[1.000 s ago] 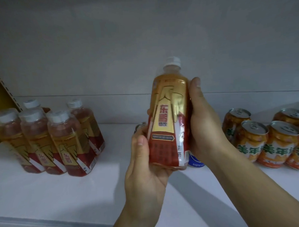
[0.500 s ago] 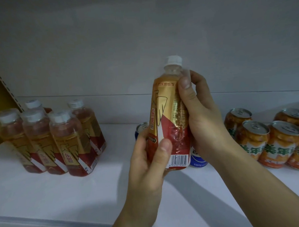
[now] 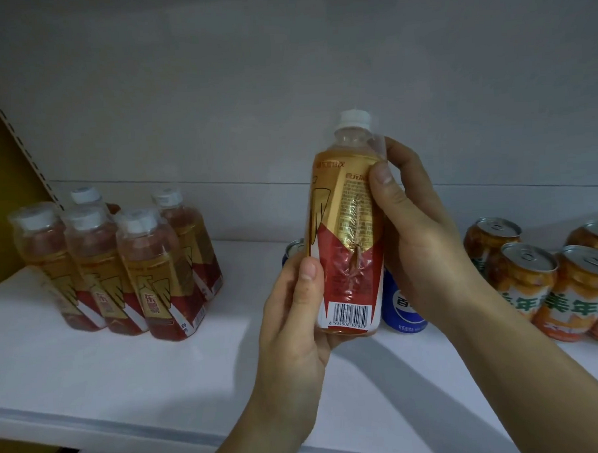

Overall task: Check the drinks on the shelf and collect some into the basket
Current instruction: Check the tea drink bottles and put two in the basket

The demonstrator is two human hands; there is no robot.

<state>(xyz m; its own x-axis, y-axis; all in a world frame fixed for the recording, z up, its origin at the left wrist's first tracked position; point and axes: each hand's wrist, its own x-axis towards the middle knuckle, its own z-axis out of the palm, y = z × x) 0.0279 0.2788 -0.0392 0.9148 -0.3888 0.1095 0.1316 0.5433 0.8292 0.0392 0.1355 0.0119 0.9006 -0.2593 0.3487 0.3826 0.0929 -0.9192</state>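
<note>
I hold a drink bottle (image 3: 345, 231) upright in front of the white shelf (image 3: 125, 371); it has a white cap and a gold and red label, with the barcode and fine print facing me. My left hand (image 3: 295, 325) grips its lower part, thumb on the left edge of the label. My right hand (image 3: 418, 235) grips the upper right side, thumb pressed on the gold part. No basket is in view.
Several identical bottles (image 3: 121, 265) stand at the shelf's left. A blue can (image 3: 402, 307) sits behind the held bottle. Orange cans (image 3: 547, 284) crowd the right. A yellow upright (image 3: 1, 191) bounds the left side; the grey back wall (image 3: 284, 73) rises behind.
The bottle has been turned further about its axis: the front logo has swung away to the left and the barcode and print now face me. Both hands shifted their grip slightly.
</note>
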